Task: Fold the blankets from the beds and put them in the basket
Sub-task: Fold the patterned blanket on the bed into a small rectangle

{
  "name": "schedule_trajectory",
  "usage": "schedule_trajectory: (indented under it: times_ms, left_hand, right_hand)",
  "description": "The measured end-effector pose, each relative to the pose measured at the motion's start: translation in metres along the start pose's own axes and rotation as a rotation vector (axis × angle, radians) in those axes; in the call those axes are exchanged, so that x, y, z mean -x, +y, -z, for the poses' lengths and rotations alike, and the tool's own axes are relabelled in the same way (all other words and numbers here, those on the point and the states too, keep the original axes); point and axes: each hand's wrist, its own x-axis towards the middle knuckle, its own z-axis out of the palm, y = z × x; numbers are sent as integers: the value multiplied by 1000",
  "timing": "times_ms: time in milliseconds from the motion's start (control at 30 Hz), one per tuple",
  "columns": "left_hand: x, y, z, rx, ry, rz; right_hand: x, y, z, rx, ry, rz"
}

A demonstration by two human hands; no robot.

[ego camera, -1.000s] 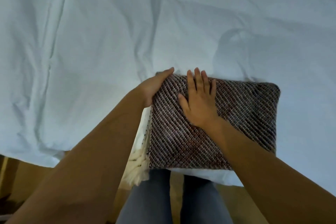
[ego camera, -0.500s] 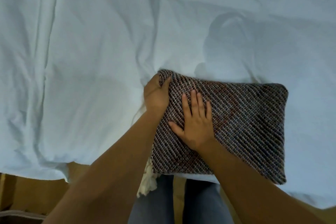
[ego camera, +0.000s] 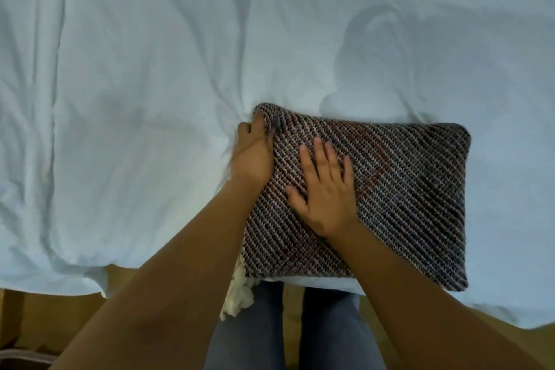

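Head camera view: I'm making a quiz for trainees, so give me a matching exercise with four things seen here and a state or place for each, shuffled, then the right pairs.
Things:
1. left hand
2. right hand
3. cream fringe
4. folded blanket

States or places:
A. hangs over the bed's near edge
B. lies flat, palm down, fingers spread
C. rests on the white bedding
D. grips the blanket's far-left corner

Pairs: 1-D, 2-B, 3-A, 4-C
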Motion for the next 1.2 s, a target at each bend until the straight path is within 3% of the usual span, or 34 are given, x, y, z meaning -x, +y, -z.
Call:
schedule_trajectory:
  times_ms: [167,233,300,400,500,600,767,967,1033,1100,1200]
  left_hand:
    - [2,4,1,14,24,62]
    - [19,11,5,4,132,125]
    - [46,21,2,-203,262,29]
    - [77,28,-19,-461,186,-227]
    - [71,16,-29,-580,41,-228]
    - [60,1,-38,-648,55,-173]
    - [54,-4,-51,-686,75,-113]
    - [68,18,-39,-749,88,-30]
    - [87,37,-52,-684,150,-73]
    - [116,45,-75,-584,158,-204]
    - [152,26,-90,-509,86,-126]
  right_hand:
    - [25,62,8,63,-42,-135]
    - [27,63,12,31,-28,-211]
    - [15,39,15,-84,39,-229]
    - [-7,2,20,-193,87,-55]
    - [-21,17,13,-92,57,82]
    - [-21,66,1,11,58,149]
    - [-2,136,2,12,93,-4]
    - [19,150,23,49,55,-209]
    - [22,120,27,-35,114,-123]
    - [33,81,21,-157,129,78]
    - [56,70,3,-174,30,188]
